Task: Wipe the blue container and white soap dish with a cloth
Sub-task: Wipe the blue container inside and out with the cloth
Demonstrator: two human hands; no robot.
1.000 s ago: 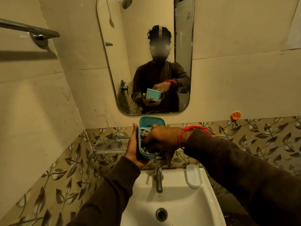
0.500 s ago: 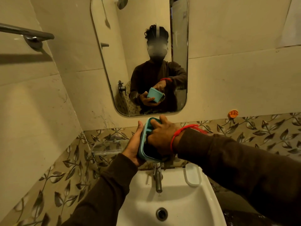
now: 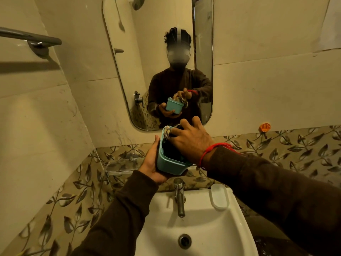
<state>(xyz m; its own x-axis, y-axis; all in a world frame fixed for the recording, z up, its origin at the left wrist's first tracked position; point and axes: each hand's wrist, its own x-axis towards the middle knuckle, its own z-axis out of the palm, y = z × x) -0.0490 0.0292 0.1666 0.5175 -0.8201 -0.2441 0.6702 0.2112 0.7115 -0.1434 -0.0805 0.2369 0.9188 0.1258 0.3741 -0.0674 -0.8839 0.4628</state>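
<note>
My left hand [image 3: 151, 163] grips the blue container [image 3: 168, 164] from below and behind, above the tap. The container's opening faces up and toward me. My right hand [image 3: 190, 140] reaches into it, fingers curled around a patterned cloth [image 3: 167, 132] that bunches over the far rim. The white soap dish [image 3: 219, 198] lies on the back right ledge of the sink, below my right forearm. The inside of the container is dark and mostly hidden by my hand.
A white sink [image 3: 199, 226] with a chrome tap [image 3: 180, 198] sits below my hands. The mirror [image 3: 158, 61] hangs on the wall ahead. A towel bar [image 3: 31, 38] is at upper left, a glass shelf [image 3: 121, 164] at left, and an orange hook [image 3: 264, 127] at right.
The container has tipped so its opening faces up. My right hand has shifted toward the far rim, and the cloth now shows over the edge.
</note>
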